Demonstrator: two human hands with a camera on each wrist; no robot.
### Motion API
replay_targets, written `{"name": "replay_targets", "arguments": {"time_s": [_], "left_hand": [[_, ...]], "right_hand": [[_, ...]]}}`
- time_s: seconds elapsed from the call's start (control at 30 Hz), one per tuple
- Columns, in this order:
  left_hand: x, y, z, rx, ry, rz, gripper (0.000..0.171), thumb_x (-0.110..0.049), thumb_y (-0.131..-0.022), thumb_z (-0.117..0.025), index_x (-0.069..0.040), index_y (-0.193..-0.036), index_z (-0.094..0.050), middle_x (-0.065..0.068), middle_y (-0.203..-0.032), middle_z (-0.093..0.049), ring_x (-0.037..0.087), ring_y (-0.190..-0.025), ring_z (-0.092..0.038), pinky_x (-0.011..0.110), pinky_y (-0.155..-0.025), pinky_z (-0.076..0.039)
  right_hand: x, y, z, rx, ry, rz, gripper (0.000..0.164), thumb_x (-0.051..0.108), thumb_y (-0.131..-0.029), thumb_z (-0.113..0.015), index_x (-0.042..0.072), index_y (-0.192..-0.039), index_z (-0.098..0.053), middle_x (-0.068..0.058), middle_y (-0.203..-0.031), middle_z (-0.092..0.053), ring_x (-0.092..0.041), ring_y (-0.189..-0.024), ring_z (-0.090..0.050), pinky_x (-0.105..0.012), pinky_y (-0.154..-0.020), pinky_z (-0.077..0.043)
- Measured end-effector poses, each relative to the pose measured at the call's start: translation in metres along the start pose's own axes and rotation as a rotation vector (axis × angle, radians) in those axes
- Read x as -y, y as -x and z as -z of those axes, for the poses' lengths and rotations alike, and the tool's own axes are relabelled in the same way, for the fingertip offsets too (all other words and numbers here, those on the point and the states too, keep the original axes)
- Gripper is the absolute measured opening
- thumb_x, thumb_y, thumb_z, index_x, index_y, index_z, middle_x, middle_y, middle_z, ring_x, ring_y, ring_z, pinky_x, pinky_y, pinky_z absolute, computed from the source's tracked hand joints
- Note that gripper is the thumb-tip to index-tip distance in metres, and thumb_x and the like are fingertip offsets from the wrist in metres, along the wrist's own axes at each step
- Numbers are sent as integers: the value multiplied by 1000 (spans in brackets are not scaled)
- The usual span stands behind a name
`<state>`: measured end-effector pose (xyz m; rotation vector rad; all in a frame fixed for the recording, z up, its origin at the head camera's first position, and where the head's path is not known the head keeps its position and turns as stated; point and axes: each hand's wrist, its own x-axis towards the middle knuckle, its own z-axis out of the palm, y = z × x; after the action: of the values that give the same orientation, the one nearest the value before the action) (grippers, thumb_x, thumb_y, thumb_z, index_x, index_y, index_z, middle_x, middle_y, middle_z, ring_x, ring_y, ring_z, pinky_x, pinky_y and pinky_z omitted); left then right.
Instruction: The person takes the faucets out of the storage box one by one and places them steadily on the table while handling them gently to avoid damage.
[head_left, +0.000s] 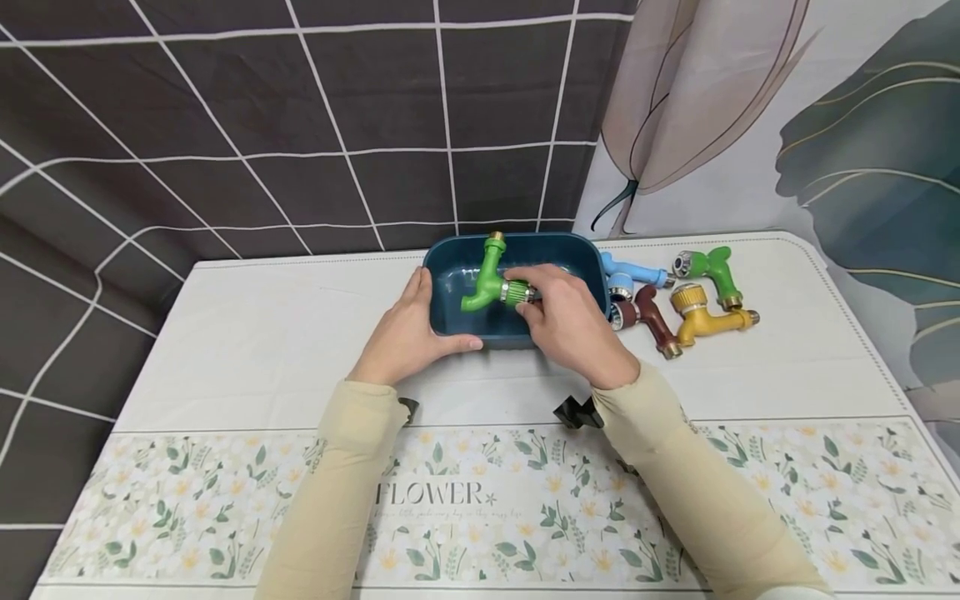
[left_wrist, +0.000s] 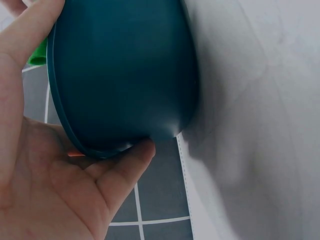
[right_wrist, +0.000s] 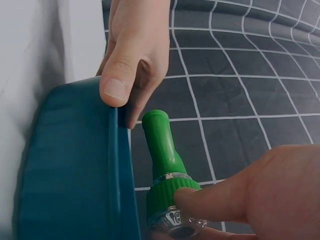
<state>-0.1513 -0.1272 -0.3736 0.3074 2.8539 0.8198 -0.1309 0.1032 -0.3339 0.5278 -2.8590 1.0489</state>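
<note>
A dark blue plastic basin (head_left: 450, 287) stands on the table near its back edge. My left hand (head_left: 401, 337) grips the basin's left end, thumb along the front rim and fingers round the side; the left wrist view shows fingertips against the outer wall (left_wrist: 130, 75). Over the basin's opening, my right hand (head_left: 566, 321) pinches a green tap (head_left: 489, 283) by its ribbed knob. The tap's brass threaded end points to the back and its spout to the left. In the right wrist view, the thumb presses the green knob (right_wrist: 167, 195) beside the basin's rim.
Right of the basin lie a light blue tap (head_left: 637, 272), a dark red tap (head_left: 654, 321), a yellow tap (head_left: 708, 321) and another green tap (head_left: 716, 271), close together. A dark tiled-pattern cloth (head_left: 300, 125) hangs behind the table. A flower-printed band (head_left: 225, 500) crosses the table's front.
</note>
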Motion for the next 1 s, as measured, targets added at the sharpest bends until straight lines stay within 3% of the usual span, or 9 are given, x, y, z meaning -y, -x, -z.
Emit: {"name": "replay_targets", "arguments": {"time_s": [0.4,1.0], "left_hand": [[1,-1,-1,-3,2,-2,132,-68,-72,-79,4,-159,-10,20,-167,-8,39,-149,-23,50,-115,-33],[0,0,0,1,0,10,131,-68,-72,-79,3,-159,-11,18,-167,-7,35,-151,-21,50,-117,-30]], "right_hand": [[-5,12,11,-45,19,3,40,4,-96,-65,8,-136,-62,-16,-136,-58,-24,-88,-62,-37,-71,-53],[-19,29,27,-74,41,17,39,4,-98,-63,9,-137,-61,-16,-136,-57,-25,-87,-63,-42,-70,-53]]}}
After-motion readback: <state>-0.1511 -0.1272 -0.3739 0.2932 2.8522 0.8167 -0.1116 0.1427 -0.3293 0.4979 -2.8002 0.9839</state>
